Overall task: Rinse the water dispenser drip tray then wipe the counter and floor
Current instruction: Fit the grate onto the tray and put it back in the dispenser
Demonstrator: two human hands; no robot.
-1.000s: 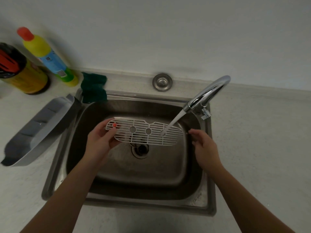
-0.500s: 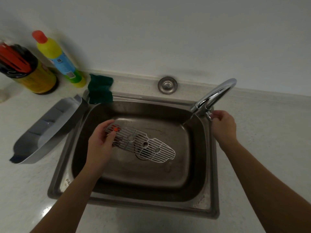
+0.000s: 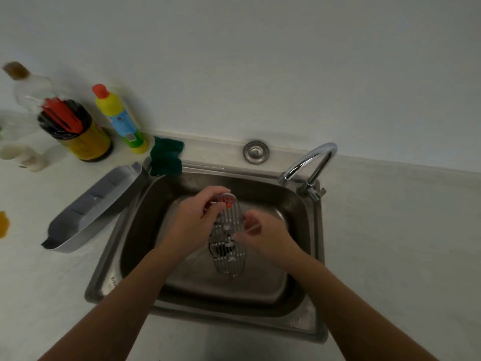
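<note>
Fingertips [image 3: 218, 204] of your left hand [image 3: 194, 225] are pinching the far end of the drip tray grille [image 3: 229, 246], closed on it just beside its small red tab [image 3: 229, 203]. Your right hand [image 3: 263, 237] is sitting against the grille's right edge, its fingers [image 3: 248, 226] curled in toward the slats; you are probably touching it there, but motion blur is keeping me from telling whether they are gripping it. Between your two hands the grille is standing on end, lengthwise away from you, its near end hanging low over the drain [image 3: 221, 247] inside the steel sink [image 3: 307, 327].

Past your right fingers, at the basin's far right corner, the chrome faucet [image 3: 307, 162] is arching with its spout turned toward the basin. Beyond your left fingertips, a round metal cap [image 3: 256, 151] is sitting on the sink's back ledge, and a dark green cloth [image 3: 166, 158] is draping over the far left corner of the rim. Further out to the left of your left hand, the grey drip tray base [image 3: 86, 212] is lying on the pale counter [image 3: 390, 230], one end resting on the sink's edge. Beyond it, near the wall, a yellow bottle [image 3: 118, 118] with a red cap and a dark-topped yellow canister [image 3: 75, 131] holding red sticks are standing side by side.
</note>
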